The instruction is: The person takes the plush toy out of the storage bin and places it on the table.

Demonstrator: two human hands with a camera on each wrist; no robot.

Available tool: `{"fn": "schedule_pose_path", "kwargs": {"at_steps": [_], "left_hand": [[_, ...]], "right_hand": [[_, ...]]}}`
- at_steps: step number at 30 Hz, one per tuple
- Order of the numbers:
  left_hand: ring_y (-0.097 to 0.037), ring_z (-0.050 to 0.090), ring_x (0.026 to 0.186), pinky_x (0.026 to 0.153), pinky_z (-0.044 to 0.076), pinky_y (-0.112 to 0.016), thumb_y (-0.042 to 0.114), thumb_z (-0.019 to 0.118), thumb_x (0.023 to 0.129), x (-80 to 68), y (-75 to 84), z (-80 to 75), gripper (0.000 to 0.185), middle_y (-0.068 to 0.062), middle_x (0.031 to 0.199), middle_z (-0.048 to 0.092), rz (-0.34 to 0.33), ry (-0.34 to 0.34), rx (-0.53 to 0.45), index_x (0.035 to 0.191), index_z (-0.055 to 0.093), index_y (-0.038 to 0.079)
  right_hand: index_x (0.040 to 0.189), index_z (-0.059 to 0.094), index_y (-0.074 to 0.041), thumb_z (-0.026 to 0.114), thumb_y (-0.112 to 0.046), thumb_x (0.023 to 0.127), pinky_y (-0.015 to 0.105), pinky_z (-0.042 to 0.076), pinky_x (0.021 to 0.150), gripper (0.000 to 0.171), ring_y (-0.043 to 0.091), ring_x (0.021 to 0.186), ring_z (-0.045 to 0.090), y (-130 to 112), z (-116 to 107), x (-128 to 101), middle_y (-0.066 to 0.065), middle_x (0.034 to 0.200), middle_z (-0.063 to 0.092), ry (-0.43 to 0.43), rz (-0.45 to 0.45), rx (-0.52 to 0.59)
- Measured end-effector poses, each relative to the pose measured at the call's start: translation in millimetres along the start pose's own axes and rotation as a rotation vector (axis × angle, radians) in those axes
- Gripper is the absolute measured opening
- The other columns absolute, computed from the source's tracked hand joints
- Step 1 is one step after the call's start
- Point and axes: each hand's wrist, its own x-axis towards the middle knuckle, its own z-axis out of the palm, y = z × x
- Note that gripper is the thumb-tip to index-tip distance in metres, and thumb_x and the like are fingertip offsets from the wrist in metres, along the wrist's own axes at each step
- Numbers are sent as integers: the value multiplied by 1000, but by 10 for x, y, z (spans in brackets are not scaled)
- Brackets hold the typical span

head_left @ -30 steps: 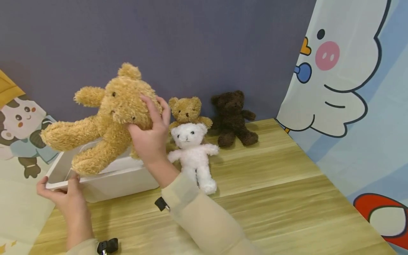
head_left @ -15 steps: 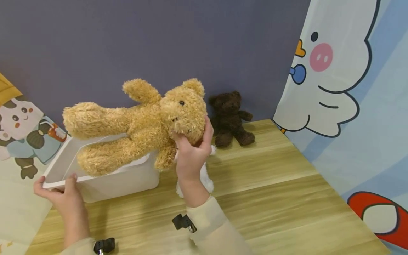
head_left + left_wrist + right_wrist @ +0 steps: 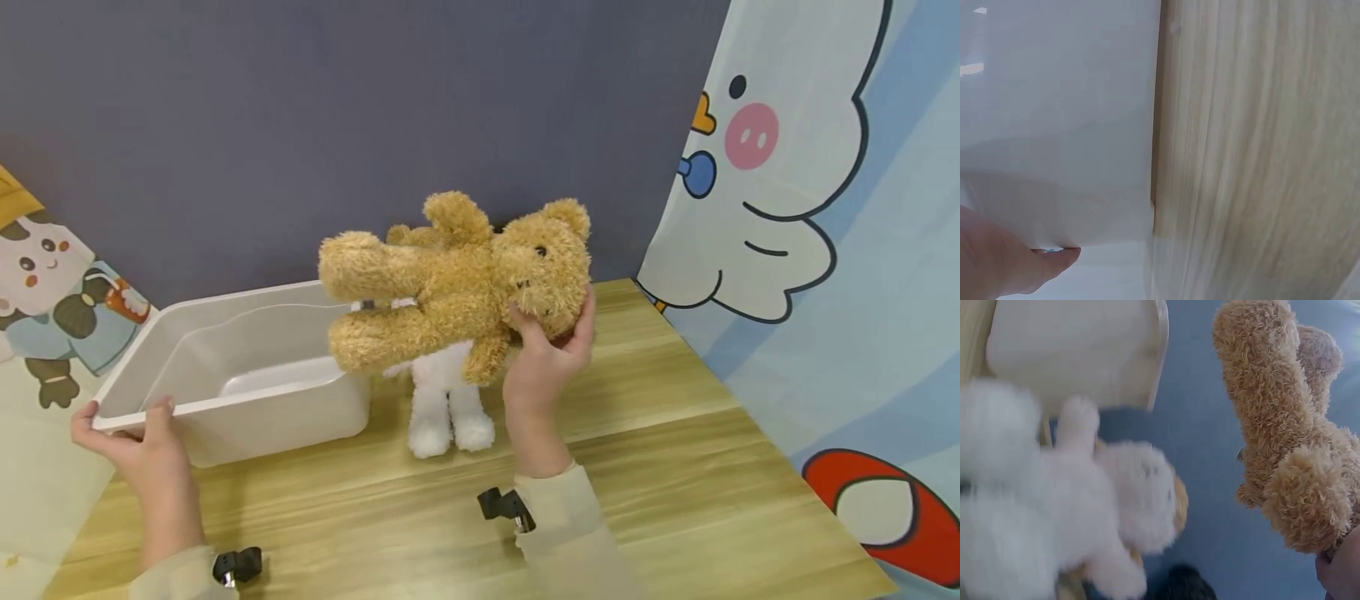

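From the head camera, the right hand grips the head of a tan teddy bear, held sideways in the air above a white teddy bear on the wooden table, while the left hand pinches the near rim of a white plastic bin. The left wrist view shows a thumb pressed on the bin's wall. The right wrist view shows the tan bear's legs beside the blurred white bear.

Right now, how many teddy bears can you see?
4. A big tan bear held up by the right hand; a white bear on the table; a small tan bear and a dark bear mostly hidden behind.
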Motion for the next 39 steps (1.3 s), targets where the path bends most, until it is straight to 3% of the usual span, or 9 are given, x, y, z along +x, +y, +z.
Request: {"fn": "schedule_pose_path", "kwargs": {"at_steps": [8,14,20,22,25,29,33,36,39], "left_hand": [[-17,51,127,98,43,-18,-6,58,90,2,40,-2,64,-3,143,51,14,4,-18,142,36,24],[-17,51,128,98,43,-18,-6,58,91,-5,20,-34,63,-3,145,50,13,5,-30,141,36,24],[-18,51,128,98,43,-18,-6,58,90,-7,16,-26,62,-4,144,51,15,4,-30,140,36,24],[-18,52,128,98,43,-17,-6,58,90,-7,10,-20,62,-4,143,51,18,4,-33,140,36,24],[-18,52,128,98,43,-18,-7,58,90,-9,6,-8,62,-5,143,52,26,3,-38,139,36,23],[-18,52,128,99,43,-18,-7,57,90,-12,11,4,62,-5,144,52,22,-6,-38,140,36,24],[-17,50,130,100,41,-18,-6,57,92,-25,13,9,63,-4,145,51,9,-5,-22,142,34,25],[-18,50,130,101,41,-18,-7,57,92,-25,2,0,63,-4,145,52,11,-4,-25,142,34,24],[-18,50,130,101,41,-19,-7,57,91,-13,1,2,63,-5,145,52,20,-6,-31,141,35,24]], "right_hand": [[142,63,-6,66,26,77,41,61,96,72,38,127,58,-167,-361,306,16,141,56,-39,-166,-55],[129,65,3,68,26,73,46,55,104,61,37,125,58,-282,-641,547,15,136,56,-49,-341,-234],[129,63,6,65,26,72,39,55,101,61,33,138,48,-422,-915,702,14,144,50,-75,-325,-316],[129,62,10,64,25,72,33,54,95,59,29,139,46,-462,-1003,769,12,147,48,-158,-343,-377],[126,64,12,58,25,70,19,46,72,58,9,103,56,-532,-1117,891,8,146,50,-337,-390,-517],[121,70,9,54,24,66,18,23,53,59,0,59,24,-639,-1194,1017,-1,148,51,-577,-437,-708],[121,73,2,54,26,65,21,23,51,64,3,56,18,-727,-1192,1077,-3,152,50,-740,-446,-850],[122,74,-3,54,27,65,19,26,54,68,1,59,22,-753,-1164,1098,8,150,54,-873,-480,-928],[124,73,-5,51,26,66,16,33,67,70,8,83,50,-761,-1117,1135,22,149,53,-1015,-538,-974]]}}
